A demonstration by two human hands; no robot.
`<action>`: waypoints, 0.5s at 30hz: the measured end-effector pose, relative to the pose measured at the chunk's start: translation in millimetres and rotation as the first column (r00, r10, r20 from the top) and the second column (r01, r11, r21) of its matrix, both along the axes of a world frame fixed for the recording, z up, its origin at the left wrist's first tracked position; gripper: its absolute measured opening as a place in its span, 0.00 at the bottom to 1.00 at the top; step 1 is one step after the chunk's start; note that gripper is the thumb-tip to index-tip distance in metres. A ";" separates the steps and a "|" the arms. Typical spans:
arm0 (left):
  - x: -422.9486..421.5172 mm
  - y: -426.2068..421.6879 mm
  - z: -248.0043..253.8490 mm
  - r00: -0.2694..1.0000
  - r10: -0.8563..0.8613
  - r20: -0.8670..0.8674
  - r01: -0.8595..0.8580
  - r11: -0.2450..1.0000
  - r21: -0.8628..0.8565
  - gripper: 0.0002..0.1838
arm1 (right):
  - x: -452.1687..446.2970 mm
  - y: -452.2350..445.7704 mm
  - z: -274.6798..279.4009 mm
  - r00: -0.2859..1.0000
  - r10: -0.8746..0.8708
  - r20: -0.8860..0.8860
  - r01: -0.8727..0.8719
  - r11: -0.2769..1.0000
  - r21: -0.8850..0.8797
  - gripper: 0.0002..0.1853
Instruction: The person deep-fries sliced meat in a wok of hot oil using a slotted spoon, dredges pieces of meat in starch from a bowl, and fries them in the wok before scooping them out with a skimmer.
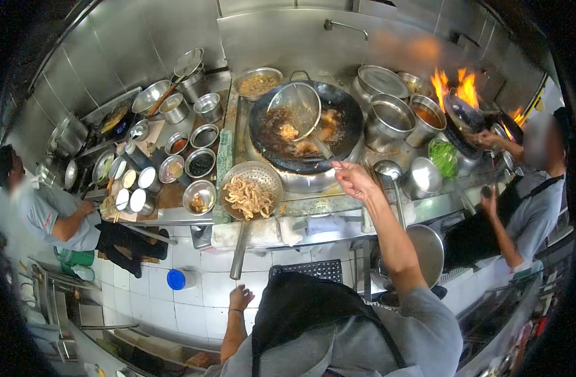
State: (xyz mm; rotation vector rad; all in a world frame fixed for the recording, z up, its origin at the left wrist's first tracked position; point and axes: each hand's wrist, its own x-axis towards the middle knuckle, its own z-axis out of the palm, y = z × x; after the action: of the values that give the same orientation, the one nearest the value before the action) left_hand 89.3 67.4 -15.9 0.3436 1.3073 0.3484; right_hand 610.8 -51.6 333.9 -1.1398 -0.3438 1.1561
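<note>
My right hand (354,178) is closed round the handle of a wire strainer (295,103), whose round mesh is over a large black wok (344,119). Dark liquid with browned pieces of food fills the wok. My left hand (241,296) hangs low in front of the counter, away from any tool; its fingers look partly curled and apart, with nothing in them. Between that hand and the wok, a perforated ladle (239,235) rests on the counter edge, its bowl full of fried strips (249,197).
Steel bowls and pots (200,162) crowd the left counter. Pots (391,116) and a ladle (388,169) stand right. Flames (467,91) rise around a wok held by a co-worker (527,195). Another person (62,213) stands left. A blue-lidded tub (177,279) is on the floor.
</note>
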 end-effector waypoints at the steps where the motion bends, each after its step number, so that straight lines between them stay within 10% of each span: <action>1: -12.6 -11.5 -11.3 0.981 -0.175 -0.083 0.180 0.982 0.056 0.12 | -7.5 -3.8 5.1 0.997 -0.010 0.082 0.012 1.000 -0.023 0.23; 2: -28.7 -20.6 -22.8 0.789 -0.544 -0.286 0.601 0.779 0.177 0.13 | -14.5 -8.0 8.8 0.987 -0.020 0.162 0.028 0.999 -0.046 0.25; 3: -45.8 -31.0 -28.5 0.154 -0.684 -0.713 0.985 0.052 0.163 0.14 | -17.9 -12.7 8.3 0.970 -0.028 0.242 0.045 0.997 -0.067 0.26; 4: -59.0 -50.5 -31.0 -0.128 -0.487 -0.864 0.950 -0.310 0.034 0.15 | -14.2 -16.1 -2.0 0.958 -0.034 0.285 0.051 0.997 -0.054 0.26; 7: -95.7 -100.1 -36.8 -0.018 -0.322 -0.947 0.909 -0.399 0.118 0.17 | -16.6 -22.6 -5.1 0.931 -0.065 0.359 0.081 0.996 -0.031 0.25; 8: -98.2 -107.3 -42.2 0.328 -0.372 -0.868 0.786 -0.402 0.469 0.18 | -16.9 -22.5 -10.3 0.890 -0.093 0.447 0.129 0.990 -0.051 0.18; 15: -100.4 -136.4 -77.2 -0.121 -0.350 -0.929 0.901 -0.432 0.046 0.16 | 18.9 -41.2 -54.4 0.647 -0.092 0.757 0.188 0.981 -0.041 0.11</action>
State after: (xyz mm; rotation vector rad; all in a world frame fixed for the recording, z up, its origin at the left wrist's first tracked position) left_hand -11.2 -69.0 -93.1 2.5195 0.8380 -0.5870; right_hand 629.6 -92.8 279.5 -1.7025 -0.8209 0.5023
